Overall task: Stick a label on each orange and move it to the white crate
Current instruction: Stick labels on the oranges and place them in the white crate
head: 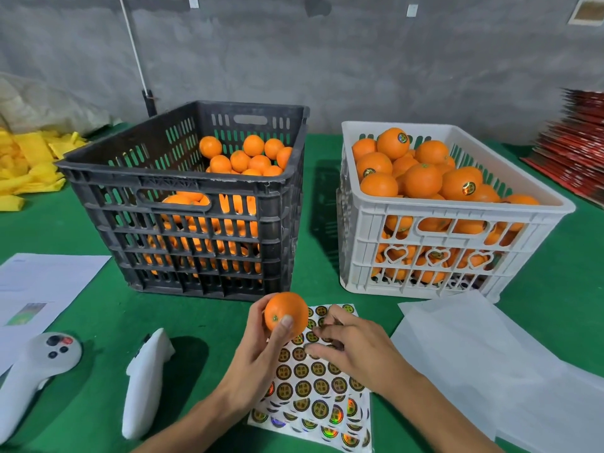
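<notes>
L hand grip clamped on an orange, thumb across its front, held up just above the far end of the label sheet. No label visible on the fruit's facing side. R hand grip curled down on the sheet, fingertips together at a label near the sheet's far edge; looks like picking/peeling one, but can't tell if it's lifted yet.

Sheet lies at bench near edge, centre. Black crate w/ unlabeled oranges sits far-left of centre; white crate far-right, piled high, some fruit showing labels. White paper at near-right edge, two white controllers and a printed page near-left, yellow bags far-left corner.

Risks, judged:
- label folds or sticks to fingertips while peeling → wrinkled or wasted label.
- neighbouring label or whole sheet lifts, since nothing pins the sheet.
- white crate heaped above rim → added orange could roll off onto bench.
- one-handed hold w/ thumb only in front → orange may slip when label is pressed on.
</notes>
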`<state>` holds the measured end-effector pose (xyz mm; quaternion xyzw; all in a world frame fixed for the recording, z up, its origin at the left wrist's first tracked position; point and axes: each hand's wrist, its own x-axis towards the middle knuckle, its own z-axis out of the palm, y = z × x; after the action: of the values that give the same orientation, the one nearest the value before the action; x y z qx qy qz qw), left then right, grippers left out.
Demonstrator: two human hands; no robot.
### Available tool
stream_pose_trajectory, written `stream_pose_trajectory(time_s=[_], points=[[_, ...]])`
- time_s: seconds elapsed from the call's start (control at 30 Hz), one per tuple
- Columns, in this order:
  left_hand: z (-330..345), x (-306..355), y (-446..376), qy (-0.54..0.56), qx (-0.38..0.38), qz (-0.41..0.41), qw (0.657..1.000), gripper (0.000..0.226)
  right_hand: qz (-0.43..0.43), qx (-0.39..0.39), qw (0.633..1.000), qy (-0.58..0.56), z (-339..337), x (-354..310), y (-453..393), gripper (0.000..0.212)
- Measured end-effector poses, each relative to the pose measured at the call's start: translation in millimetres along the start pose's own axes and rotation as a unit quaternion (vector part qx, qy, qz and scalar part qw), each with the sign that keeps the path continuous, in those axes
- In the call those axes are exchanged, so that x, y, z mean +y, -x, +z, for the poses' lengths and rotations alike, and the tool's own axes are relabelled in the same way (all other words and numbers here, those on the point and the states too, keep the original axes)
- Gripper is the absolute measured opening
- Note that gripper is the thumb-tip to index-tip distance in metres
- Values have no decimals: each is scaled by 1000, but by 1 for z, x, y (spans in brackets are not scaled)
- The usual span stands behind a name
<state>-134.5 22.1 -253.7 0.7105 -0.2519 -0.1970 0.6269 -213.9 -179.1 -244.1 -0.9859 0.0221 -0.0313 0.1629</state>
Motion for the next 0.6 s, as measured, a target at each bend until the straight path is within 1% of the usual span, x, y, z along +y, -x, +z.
stream_pose_trajectory(time_s=[0.1, 0.17, 0.23, 0.37, 0.43, 0.5, 0.6], points=[[0, 1, 0, -5, 0, 0, 1000, 52, -7, 25, 1000, 10, 1, -3, -3, 49], [0, 1, -1, -9, 2, 3, 1000, 54, -12, 31, 999, 32, 0, -5, -4, 49], [0, 1, -1, -13, 3, 4, 1000, 58, -19, 26, 997, 65, -1, -7, -4, 54], [0, 0, -1, -19, 5, 5, 1000, 58, -15, 8, 996, 86, -2, -11, 0, 77], [-1, 0, -1, -14, 9, 2, 1000, 56, -24, 3, 995, 93, -2, -12, 1, 80], [-1, 0, -1, -8, 9, -2, 1000, 55, -32, 10, 996, 87, -1, -12, 2, 74], [0, 3, 0, -10, 10, -1, 1000, 51, -47, 36, 996, 73, 3, -11, 1, 59]])
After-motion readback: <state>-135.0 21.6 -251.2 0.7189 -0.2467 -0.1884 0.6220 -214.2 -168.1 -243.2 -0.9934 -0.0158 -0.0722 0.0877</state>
